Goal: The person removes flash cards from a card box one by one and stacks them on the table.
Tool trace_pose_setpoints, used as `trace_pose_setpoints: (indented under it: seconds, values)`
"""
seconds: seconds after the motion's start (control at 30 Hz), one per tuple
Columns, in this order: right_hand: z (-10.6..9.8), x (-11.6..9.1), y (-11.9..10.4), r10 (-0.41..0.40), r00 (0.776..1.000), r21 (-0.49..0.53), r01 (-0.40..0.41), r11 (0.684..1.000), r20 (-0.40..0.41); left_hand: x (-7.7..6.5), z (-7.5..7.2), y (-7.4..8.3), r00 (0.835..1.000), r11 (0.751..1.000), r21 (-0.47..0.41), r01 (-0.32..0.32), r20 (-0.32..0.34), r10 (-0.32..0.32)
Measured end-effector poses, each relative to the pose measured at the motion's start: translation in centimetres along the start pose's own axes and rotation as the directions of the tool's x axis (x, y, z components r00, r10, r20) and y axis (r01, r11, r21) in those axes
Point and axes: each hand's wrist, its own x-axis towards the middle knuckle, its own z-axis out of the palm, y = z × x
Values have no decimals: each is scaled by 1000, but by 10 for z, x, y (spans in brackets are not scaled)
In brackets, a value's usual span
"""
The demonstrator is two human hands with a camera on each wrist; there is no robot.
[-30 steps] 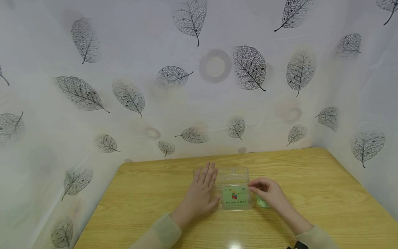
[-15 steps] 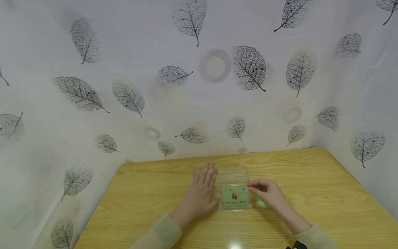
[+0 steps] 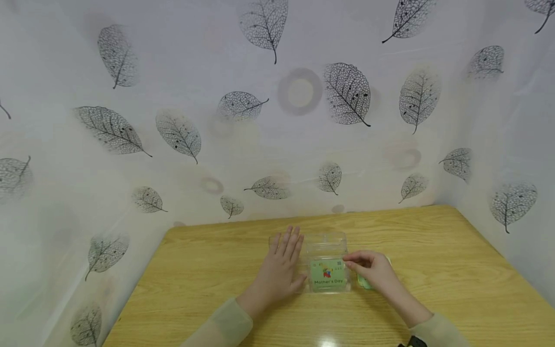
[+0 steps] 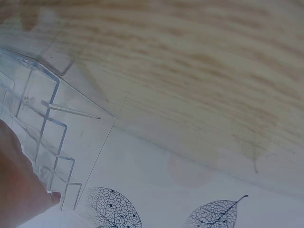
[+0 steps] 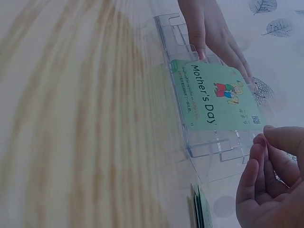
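A clear plastic tiered holder [image 3: 327, 248] stands on the table with a green "Mother's Day" card [image 3: 328, 274] at its front. My left hand [image 3: 279, 274] lies with straight fingers on the holder's left part; the left wrist view shows part of that hand [image 4: 21, 180] beside the clear steps. With thumb and index finger, my right hand [image 3: 373, 267] pinches the card's upper right corner. In the right wrist view the card [image 5: 216, 95] shows its print and a small cartoon picture. Partly hidden under my right hand is a small stack of green cards [image 3: 365, 282].
The wooden table [image 3: 208, 284] meets a pale leaf-printed sheet [image 3: 286, 135] at its back and sides. In the right wrist view the card stack [image 5: 202, 209] lies just right of the holder. A dark watch-like band [image 3: 416, 342] is at my right wrist.
My right hand has shifted very slightly to the left, still at the card's corner. The left hand and the holder have stayed where they were.
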Motion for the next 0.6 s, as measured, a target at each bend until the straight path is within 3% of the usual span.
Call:
trace_pose_setpoints:
  seconds: [0.6]
  values:
    - [5,1,1,-37,999,-43,37,998,-9,1,4,-1,999,1000,-25,-9,-54,8]
